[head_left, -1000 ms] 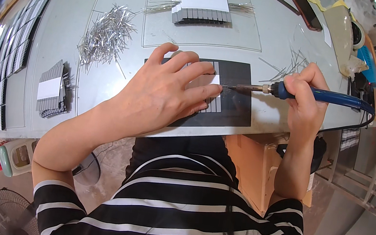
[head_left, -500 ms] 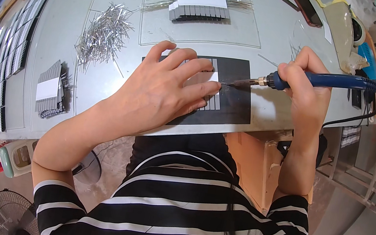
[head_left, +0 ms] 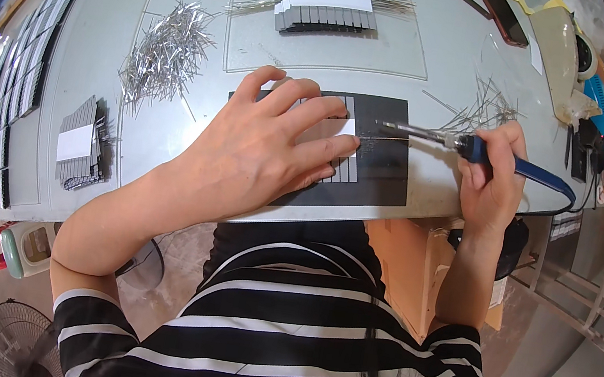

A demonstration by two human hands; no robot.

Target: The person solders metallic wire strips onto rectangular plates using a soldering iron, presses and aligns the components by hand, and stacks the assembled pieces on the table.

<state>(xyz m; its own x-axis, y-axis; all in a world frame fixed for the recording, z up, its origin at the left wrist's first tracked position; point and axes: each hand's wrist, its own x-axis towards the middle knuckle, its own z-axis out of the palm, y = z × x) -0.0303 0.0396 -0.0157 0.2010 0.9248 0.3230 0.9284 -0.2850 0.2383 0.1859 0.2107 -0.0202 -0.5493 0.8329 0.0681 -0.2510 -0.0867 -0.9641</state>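
My left hand point(head_left: 263, 135) lies over a row of narrow grey strips with a white band point(head_left: 349, 128), its fingers spread and pressing on them. Beneath is a black mat point(head_left: 383, 178) near the table's front edge. My right hand point(head_left: 495, 176) is closed round the blue handle of a soldering iron point(head_left: 537, 174). The iron's metal tip points left above the mat, a short way right of the strips. A thin wire runs from the strips' right edge across the mat. The strips' left part is hidden under my left hand.
Loose silvery wire pieces point(head_left: 170, 49) are heaped at the left. More thin wires point(head_left: 484, 111) lie beyond my right hand. Banded strip stacks point(head_left: 323, 6) with wires stand at the back; another bundle point(head_left: 76, 145) sits at the left. The iron's cord point(head_left: 565, 200) trails right.
The soldering iron has drawn back to the right, away from the strips' edge, and my right hand has lowered slightly. A wire now shows across the mat. My left hand stays put.
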